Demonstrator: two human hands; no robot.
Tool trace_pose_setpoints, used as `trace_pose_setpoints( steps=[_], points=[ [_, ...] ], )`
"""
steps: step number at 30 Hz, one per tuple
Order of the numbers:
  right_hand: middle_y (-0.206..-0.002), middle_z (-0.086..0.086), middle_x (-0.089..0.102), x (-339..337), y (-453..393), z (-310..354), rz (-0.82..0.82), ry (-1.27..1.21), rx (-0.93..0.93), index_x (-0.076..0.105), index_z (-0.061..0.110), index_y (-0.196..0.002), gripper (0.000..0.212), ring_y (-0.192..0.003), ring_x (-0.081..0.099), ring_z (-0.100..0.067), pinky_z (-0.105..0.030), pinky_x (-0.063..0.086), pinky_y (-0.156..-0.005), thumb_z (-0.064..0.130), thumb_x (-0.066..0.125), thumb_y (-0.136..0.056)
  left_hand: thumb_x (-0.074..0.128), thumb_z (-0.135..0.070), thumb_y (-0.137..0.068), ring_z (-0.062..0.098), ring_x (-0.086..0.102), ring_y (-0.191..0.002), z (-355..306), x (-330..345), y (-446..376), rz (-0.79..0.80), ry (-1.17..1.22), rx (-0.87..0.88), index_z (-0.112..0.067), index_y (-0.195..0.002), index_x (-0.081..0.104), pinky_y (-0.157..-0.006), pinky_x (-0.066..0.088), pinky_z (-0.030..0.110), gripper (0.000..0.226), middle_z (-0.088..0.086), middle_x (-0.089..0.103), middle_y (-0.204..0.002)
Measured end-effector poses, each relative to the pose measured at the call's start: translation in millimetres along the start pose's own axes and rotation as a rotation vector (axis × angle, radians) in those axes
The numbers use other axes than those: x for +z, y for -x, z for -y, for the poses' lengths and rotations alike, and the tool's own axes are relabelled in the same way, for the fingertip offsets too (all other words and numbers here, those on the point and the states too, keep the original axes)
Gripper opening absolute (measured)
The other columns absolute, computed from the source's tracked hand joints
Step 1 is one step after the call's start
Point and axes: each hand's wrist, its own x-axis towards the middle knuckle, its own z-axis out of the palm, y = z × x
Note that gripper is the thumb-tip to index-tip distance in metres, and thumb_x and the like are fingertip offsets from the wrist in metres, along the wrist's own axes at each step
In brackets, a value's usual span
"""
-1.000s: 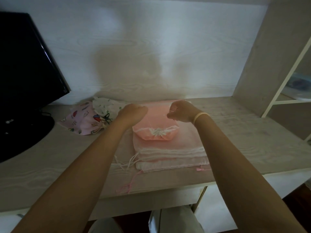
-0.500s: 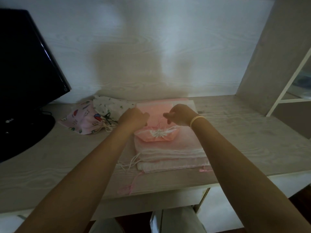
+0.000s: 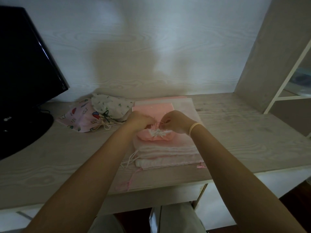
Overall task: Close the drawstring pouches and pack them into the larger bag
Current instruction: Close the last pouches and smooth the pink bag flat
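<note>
A small pink drawstring pouch (image 3: 149, 136) with its white-frilled mouth gathered lies on top of a stack of flat pale pink bags (image 3: 168, 150) at the middle of the desk. My left hand (image 3: 138, 119) and my right hand (image 3: 175, 121) meet just above the gathered mouth, each pinching the pouch's thin cord (image 3: 159, 123). To the left lie two closed pouches, a white one with green print (image 3: 111, 104) and a pink one with cartoon print (image 3: 80, 117).
A black monitor (image 3: 25, 64) on its round base stands at the left of the wooden desk (image 3: 235, 132). Loose cords (image 3: 129, 161) trail from the stack toward the front edge. A shelf unit with white frame (image 3: 289, 78) rises at the right.
Both hands have come together over the pouch's mouth, from spread apart to nearly touching. The pouch mouth has bunched tighter, and the view has shifted slightly.
</note>
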Motion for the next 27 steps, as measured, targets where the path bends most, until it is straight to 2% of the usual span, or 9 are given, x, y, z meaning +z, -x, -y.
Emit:
trace_pose_setpoints(
  steps=[5, 9, 12, 14, 16, 19, 22, 25, 27],
  points=[
    [-0.087, -0.010, 0.070, 8, 3, -4, -0.083, -0.036, 0.001, 0.075, 0.006, -0.090, 0.019, -0.079, 0.062, -0.024, -0.030, 0.048, -0.071, 0.020, 0.063, -0.088, 0.062, -0.018, -0.095, 0.019, 0.072, -0.083, -4, 10, 6, 0.039, 0.404, 0.023, -0.008, -0.099, 0.073, -0.072, 0.056, 0.025, 0.015, 0.006, 0.075, -0.090],
    [-0.082, -0.017, 0.068, 9, 2, -8, -0.207, -0.250, 0.069, 0.068, -0.001, -0.080, 0.024, -0.078, 0.063, -0.031, -0.040, 0.052, -0.080, 0.016, 0.057, -0.092, 0.056, -0.015, -0.097, 0.019, 0.060, -0.061, -3, 16, 4, 0.001, 0.306, 0.042, -0.011, -0.086, 0.074, -0.060, 0.050, 0.027, 0.021, 0.003, 0.067, -0.064],
    [-0.068, -0.010, 0.062, 6, 2, -8, -0.355, -0.585, 0.102, 0.061, 0.005, -0.070, 0.024, -0.067, 0.058, -0.022, -0.044, 0.054, -0.080, 0.010, 0.058, -0.092, 0.057, -0.014, -0.095, 0.013, 0.049, -0.050, -2, 21, 6, -0.025, 0.131, 0.059, -0.014, -0.080, 0.073, -0.051, 0.040, 0.022, 0.021, 0.000, 0.059, -0.058],
    [-0.067, -0.010, 0.062, 0, 2, -5, -0.418, -0.664, 0.062, 0.064, -0.001, -0.072, 0.023, -0.065, 0.058, -0.019, -0.040, 0.054, -0.075, 0.013, 0.062, -0.091, 0.058, -0.011, -0.092, 0.011, 0.048, -0.050, -2, 23, 6, 0.005, 0.040, 0.099, -0.012, -0.075, 0.073, -0.055, 0.039, 0.023, 0.022, -0.003, 0.058, -0.055],
    [-0.070, -0.012, 0.065, -4, 1, 2, -0.444, -0.653, 0.006, 0.067, -0.004, -0.074, 0.027, -0.067, 0.059, -0.017, -0.037, 0.055, -0.077, 0.018, 0.065, -0.089, 0.057, -0.010, -0.090, 0.010, 0.048, -0.053, -3, 24, 9, 0.062, -0.022, 0.125, -0.007, -0.076, 0.074, -0.060, 0.038, 0.025, 0.022, -0.007, 0.058, -0.054],
    [-0.074, -0.014, 0.069, -6, -3, 14, -0.412, -0.588, -0.079, 0.069, 0.007, -0.068, 0.026, -0.070, 0.062, -0.017, -0.042, 0.056, -0.083, 0.022, 0.065, -0.089, 0.062, -0.017, -0.088, 0.012, 0.052, -0.063, -8, 25, 12, 0.122, -0.009, 0.108, -0.016, -0.077, 0.073, -0.060, 0.039, 0.025, 0.016, -0.005, 0.061, -0.065],
    [-0.076, -0.014, 0.070, -2, -5, 23, -0.334, -0.533, -0.134, 0.071, 0.005, -0.075, 0.024, -0.070, 0.063, -0.022, -0.044, 0.056, -0.082, 0.023, 0.064, -0.090, 0.065, -0.026, -0.089, 0.007, 0.054, -0.064, -7, 27, 11, 0.124, -0.114, 0.144, -0.014, -0.081, 0.073, -0.054, 0.040, 0.017, 0.016, -0.001, 0.064, -0.075],
    [-0.076, -0.010, 0.070, 1, -6, 26, -0.302, -0.476, -0.118, 0.072, 0.004, -0.084, 0.018, -0.070, 0.062, -0.018, -0.040, 0.055, -0.080, 0.020, 0.066, -0.089, 0.065, -0.021, -0.088, 0.011, 0.048, -0.058, -3, 27, 11, 0.080, -0.109, 0.158, -0.003, -0.079, 0.070, -0.050, 0.034, 0.022, 0.020, 0.001, 0.057, -0.064],
    [-0.075, -0.009, 0.070, 3, -5, 27, -0.291, -0.512, -0.114, 0.073, 0.004, -0.086, 0.017, -0.070, 0.062, -0.015, -0.034, 0.054, -0.077, 0.020, 0.068, -0.088, 0.067, -0.020, -0.086, 0.008, 0.048, -0.055, -1, 26, 9, 0.077, -0.094, 0.160, -0.007, -0.074, 0.069, -0.050, 0.034, 0.021, 0.018, -0.003, 0.056, -0.059]
  ],
)
